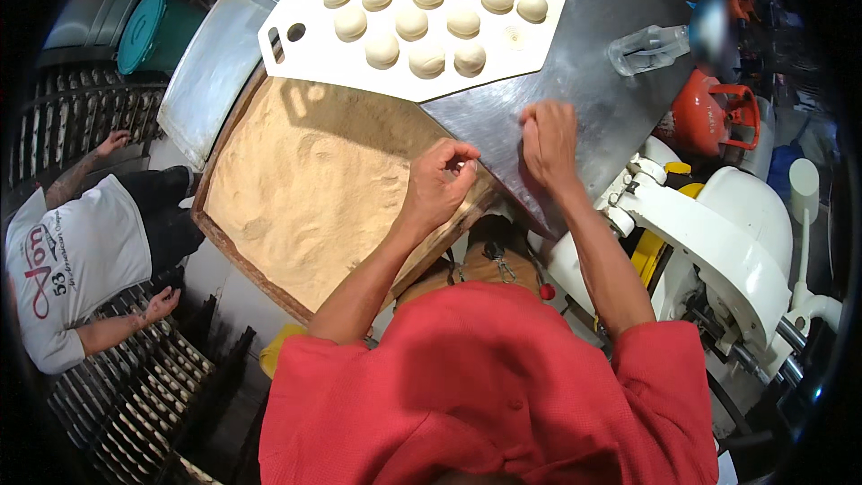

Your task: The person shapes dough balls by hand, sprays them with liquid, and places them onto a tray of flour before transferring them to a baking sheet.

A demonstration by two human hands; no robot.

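A steel table fills the top of this bakery corner, with a white machine to the right and racks of trays at the lower left, where another person in a white shirt bends over them. On the table lies a white board carrying rows of pale dough balls. Just below it sits a wooden tray of flour. The left hand hovers over the tray's right edge, fingers curled and pinched together; whether they hold anything cannot be told. The right hand rests on the bare steel beside it, fingers bent under, nothing visible in them.
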